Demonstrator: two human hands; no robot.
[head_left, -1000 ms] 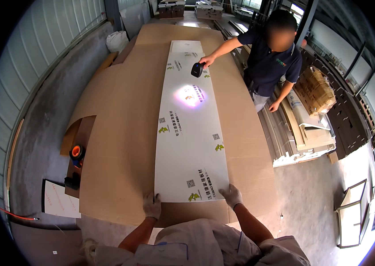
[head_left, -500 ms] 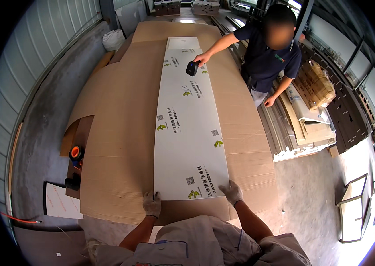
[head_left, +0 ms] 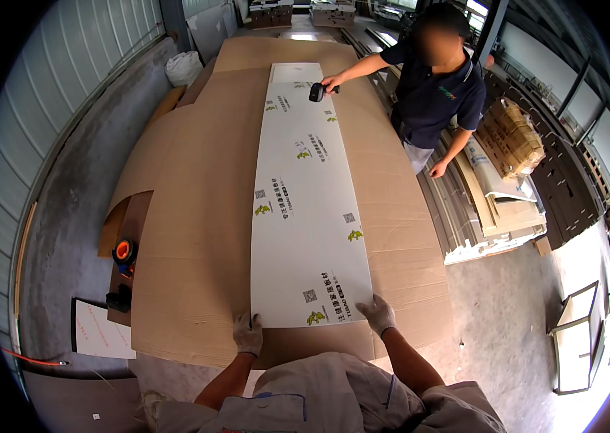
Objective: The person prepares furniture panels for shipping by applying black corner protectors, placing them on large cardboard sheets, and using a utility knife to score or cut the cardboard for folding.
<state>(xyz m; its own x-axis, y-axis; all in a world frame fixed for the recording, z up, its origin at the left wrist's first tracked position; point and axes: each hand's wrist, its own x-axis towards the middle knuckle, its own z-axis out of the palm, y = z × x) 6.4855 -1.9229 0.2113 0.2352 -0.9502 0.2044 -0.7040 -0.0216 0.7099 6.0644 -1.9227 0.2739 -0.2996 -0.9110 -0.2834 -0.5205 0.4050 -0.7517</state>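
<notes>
Your left hand [head_left: 249, 335] and right hand [head_left: 377, 316] wear pale grey gloves [head_left: 384, 323], and your jacket [head_left: 319, 386] is beige-grey with blue trim. The board [head_left: 312, 209] in front of you is white, patterned with repeated black lettering, dark square codes and yellow-green motifs. Your cardboard [head_left: 197, 238] is tan brown. Your co-worker's shirt [head_left: 435, 112] is navy with a small green and red chest mark [head_left: 447, 93]; the scanner [head_left: 316, 92] is black. The roll [head_left: 125, 241] is black and orange, the sack [head_left: 184, 68] white, the hose [head_left: 31, 356] orange-red.
</notes>
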